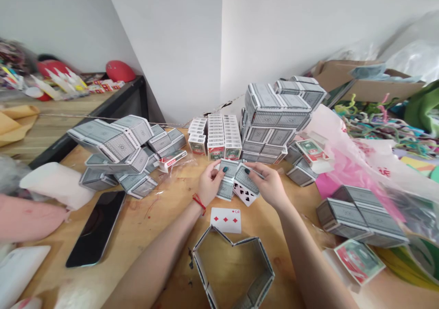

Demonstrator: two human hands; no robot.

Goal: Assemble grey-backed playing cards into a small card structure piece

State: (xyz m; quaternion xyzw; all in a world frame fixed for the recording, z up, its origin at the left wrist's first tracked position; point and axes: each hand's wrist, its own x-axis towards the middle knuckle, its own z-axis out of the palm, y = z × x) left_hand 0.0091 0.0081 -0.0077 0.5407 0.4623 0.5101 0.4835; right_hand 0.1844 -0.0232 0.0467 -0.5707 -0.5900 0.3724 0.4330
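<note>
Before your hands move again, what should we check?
1. Left hand grips the cards: ok.
2. Right hand grips them too: ok.
3. Diamond card lies flat, face up: ok.
4. Diamond card clear of the heart frame: cannot tell.
5. Heart frame closed all round: cannot tell, its bottom is cut off.
6. Phone away from both hands: ok.

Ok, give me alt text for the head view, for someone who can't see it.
The left hand and right hand hold playing cards over a wooden table; a three of diamonds lies face up beside a heart-shaped card frame.
</note>
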